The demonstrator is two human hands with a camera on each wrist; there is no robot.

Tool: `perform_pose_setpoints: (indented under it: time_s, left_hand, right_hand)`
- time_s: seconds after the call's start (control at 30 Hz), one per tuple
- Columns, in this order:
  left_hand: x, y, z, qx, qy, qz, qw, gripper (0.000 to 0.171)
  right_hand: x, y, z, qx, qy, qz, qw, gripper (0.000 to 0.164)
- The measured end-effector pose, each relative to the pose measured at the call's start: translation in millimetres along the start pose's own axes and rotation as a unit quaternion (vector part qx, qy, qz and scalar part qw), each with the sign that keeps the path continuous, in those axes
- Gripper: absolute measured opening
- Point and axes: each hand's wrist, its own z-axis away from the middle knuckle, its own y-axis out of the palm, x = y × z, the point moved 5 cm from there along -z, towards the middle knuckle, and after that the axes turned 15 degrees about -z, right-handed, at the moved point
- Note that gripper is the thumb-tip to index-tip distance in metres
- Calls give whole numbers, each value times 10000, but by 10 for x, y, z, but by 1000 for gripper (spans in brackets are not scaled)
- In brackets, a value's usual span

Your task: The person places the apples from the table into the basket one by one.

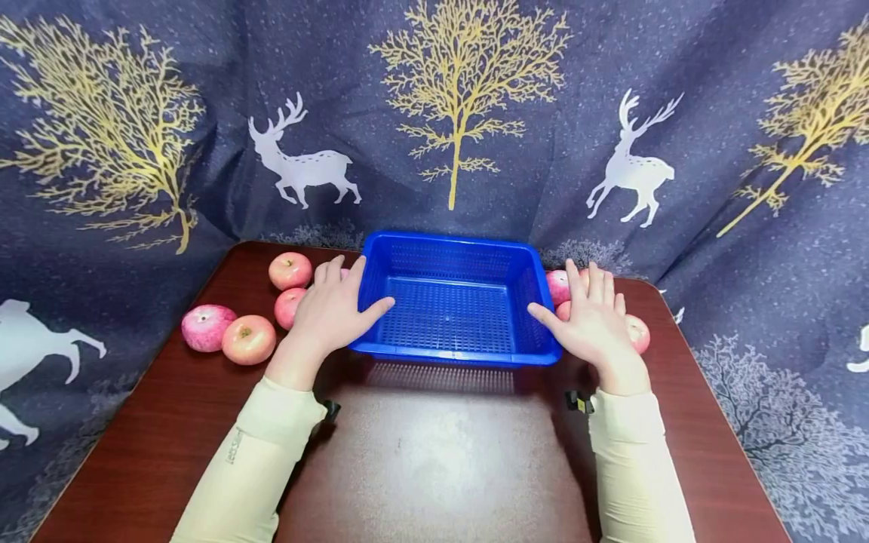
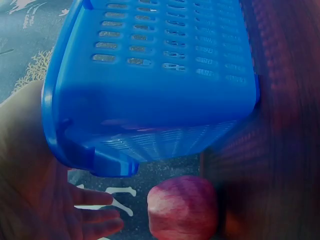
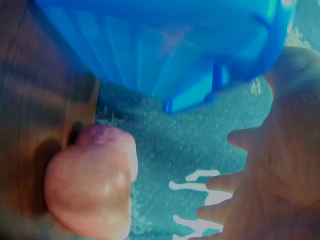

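Observation:
A blue plastic basket [image 1: 448, 356] with slotted walls stands at the far side of the table, its mesh floor showing. At its left rim is my left hand [image 1: 330, 309], fingers straight and spread, thumb over the edge. The left wrist view shows the palm beside the basket's rim [image 2: 50, 107]. My right hand [image 1: 597, 324] lies at the right rim in much the same way, fingers extended and thumb pointing inward. In the right wrist view its fingers [image 3: 222, 182] curl round nothing. Whether the right hand touches the basket, I cannot tell.
Several red apples [image 1: 249, 339] sit left of the basket, some partly behind the left hand. More apples [image 1: 638, 332] are at the right, partly hidden by the right hand. A dark patterned curtain [image 1: 475, 181] hangs behind the brown table [image 1: 434, 467].

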Motion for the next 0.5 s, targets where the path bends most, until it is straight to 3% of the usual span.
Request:
perform_pose_setpoints:
  time_s: [0.33, 0.5]
  left_hand:
    - [-11, 11, 10, -254, -172, -66, 9995, 90]
    - [-3, 28, 7, -190, -380, 65, 9991, 81]
  right_hand:
    - [-236, -143, 22, -79, 344, -157, 9993, 105]
    - [-352, -180, 33, -134, 381, -309, 9987, 104]
